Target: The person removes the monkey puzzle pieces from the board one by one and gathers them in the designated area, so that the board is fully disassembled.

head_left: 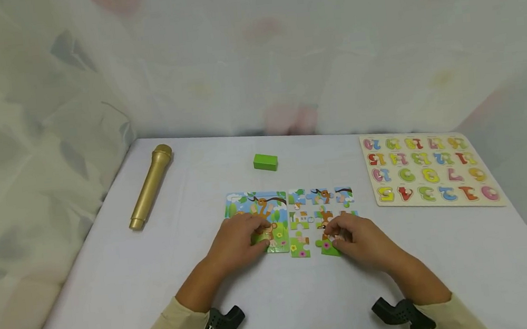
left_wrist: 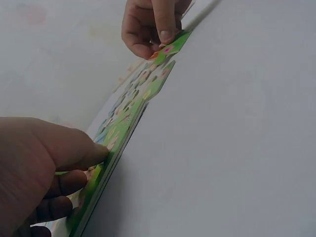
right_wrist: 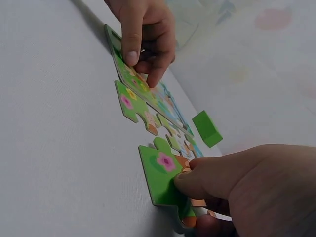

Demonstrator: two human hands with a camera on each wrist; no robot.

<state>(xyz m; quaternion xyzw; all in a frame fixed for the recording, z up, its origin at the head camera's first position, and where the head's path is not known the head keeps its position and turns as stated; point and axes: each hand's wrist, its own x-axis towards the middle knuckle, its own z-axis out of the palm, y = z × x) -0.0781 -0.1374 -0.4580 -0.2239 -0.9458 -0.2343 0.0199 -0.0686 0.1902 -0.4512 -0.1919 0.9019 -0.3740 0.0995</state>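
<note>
My left hand [head_left: 241, 242] rests on a picture puzzle board [head_left: 281, 246] with a monkey scene, its thumb [left_wrist: 94, 154] touching the board near the front edge. To the board's right, loose jigsaw pieces [head_left: 300, 247] lie in spaced rows and columns. My right hand [head_left: 362, 238] pinches a green jigsaw piece [right_wrist: 160, 173] with a pink flower at the near row. Its thumb [right_wrist: 190, 183] lies on the piece's face, and the piece tilts up from the table in the right wrist view. The fingers hide part of that piece and some neighbouring ones.
A green block [head_left: 265, 162] lies behind the puzzle. The gold microphone [head_left: 151, 187] is at the left of the white table [head_left: 113, 285]. On the right lies a number puzzle board [head_left: 431, 169]. Patterned cloth [head_left: 281, 51] hangs behind the table.
</note>
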